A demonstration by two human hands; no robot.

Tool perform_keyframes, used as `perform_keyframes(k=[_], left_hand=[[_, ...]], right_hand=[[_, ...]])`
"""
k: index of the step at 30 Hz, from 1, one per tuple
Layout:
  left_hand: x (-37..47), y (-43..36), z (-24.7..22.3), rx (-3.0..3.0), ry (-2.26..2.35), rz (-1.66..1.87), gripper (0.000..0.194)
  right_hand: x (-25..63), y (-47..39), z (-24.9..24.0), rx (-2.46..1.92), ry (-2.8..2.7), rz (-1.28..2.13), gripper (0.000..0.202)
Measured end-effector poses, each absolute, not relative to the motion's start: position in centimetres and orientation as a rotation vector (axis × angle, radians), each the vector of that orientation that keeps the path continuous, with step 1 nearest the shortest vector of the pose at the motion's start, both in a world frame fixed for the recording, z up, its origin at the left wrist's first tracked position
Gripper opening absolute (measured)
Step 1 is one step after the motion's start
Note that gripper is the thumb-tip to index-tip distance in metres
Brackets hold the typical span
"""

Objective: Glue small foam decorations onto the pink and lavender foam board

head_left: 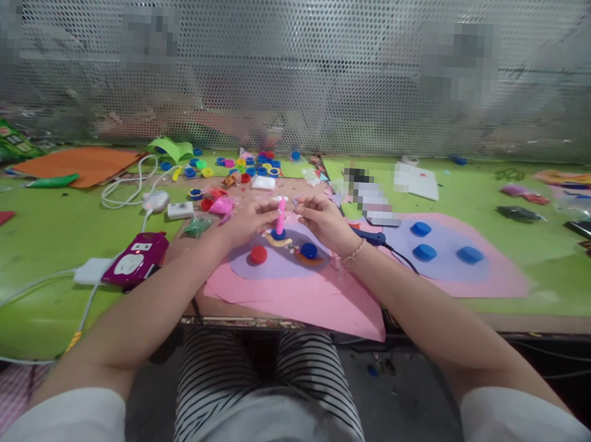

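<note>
Hands meet over a pink foam sheet [295, 294] at the near edge of the green table [39, 232]. Left hand [248, 219] and right hand [320, 219] sit close together, fingertips pinched toward a slim pink stick [280, 217] that stands upright in a blue cap [278, 234]. Whether either hand truly grips the stick cannot be told; contact points are too small and blurred.

Materials: foam sheet matte, flat, irregular outline; a lilac oval patch [277, 263] lies on it. On the patch, a red cap [259, 254] to the left and another blue cap [308, 250] on an orange disc to the right, both round, glossy plastic. Bead bracelet on the right wrist.

Second pink sheet [477, 279] to the right bears three blue caps [424, 251]. Loose coloured caps [249, 165] scattered behind the hands. Magenta device [137, 258] with white cable at left. Orange sheet [79, 163] far left.

Perforated metal screen [305, 61] closes the back; things behind it are indistinct. A dark cord by the right wrist is partly hidden by the forearm.
</note>
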State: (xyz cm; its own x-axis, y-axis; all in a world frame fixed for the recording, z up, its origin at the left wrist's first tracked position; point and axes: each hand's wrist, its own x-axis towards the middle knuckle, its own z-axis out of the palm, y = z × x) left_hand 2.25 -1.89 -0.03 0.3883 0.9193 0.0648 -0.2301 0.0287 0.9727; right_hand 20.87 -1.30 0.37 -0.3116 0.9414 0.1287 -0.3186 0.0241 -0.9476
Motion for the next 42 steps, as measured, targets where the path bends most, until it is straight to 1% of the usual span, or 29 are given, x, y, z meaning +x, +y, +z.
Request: perform_keyframes(k=[5, 11, 21, 38, 42], left_hand=[[2.18, -1.83, -0.48, 1.282, 0.732, 0.952, 0.016], [2.22, -2.10, -0.39, 1.300, 0.757, 0.914, 0.020], [2.57, -2.43, -0.52, 1.255, 0.703, 0.857, 0.021], [2.86, -2.71, -0.36, 1.204, 0.665, 0.835, 0.022], [2.85, -2.73, -0.34, 1.193, 0.667, 0.850, 0.022]], right_hand=[[20.77, -1.06, 0.32, -0.745, -1.229, 1.429, 0.031], [20.74, -1.19, 0.45, -0.764, -1.264, 1.378, 0.034], [20.65, -1.74, 0.62, -0.741, -1.211, 1.536, 0.026], [20.48, -1.75, 0.28, -0.691, -1.237, 1.599, 0.026], [20.61, -1.67, 0.22, -0.682, -1.244, 1.609, 0.023]])
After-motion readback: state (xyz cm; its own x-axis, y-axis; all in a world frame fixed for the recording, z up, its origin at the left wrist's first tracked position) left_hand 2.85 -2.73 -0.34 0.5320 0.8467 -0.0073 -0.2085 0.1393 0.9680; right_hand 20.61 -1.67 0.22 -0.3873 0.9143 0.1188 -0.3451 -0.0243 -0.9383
